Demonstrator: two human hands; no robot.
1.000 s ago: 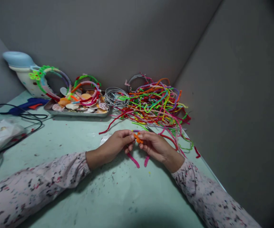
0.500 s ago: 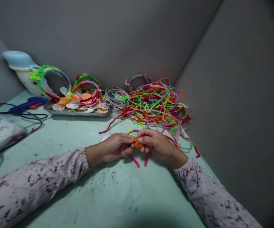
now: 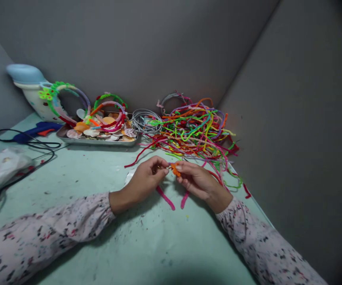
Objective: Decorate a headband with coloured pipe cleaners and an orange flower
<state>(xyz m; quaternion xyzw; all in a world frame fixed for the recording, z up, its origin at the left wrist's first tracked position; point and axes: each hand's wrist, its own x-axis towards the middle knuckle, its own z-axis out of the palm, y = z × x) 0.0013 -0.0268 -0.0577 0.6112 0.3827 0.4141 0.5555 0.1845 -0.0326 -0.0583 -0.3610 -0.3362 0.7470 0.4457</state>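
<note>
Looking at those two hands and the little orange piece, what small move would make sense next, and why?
Perhaps a gentle twist with the left hand at the near side of the orange piece, since the right hand already grips its bunched part and the left hand is pinched close beside it, though its exact hold is hard to see.

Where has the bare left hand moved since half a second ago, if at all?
Yes: judged against the left pink fuzzy strip lying on the pale green table, the bare left hand has moved up the picture, showing more of the strip.
</note>
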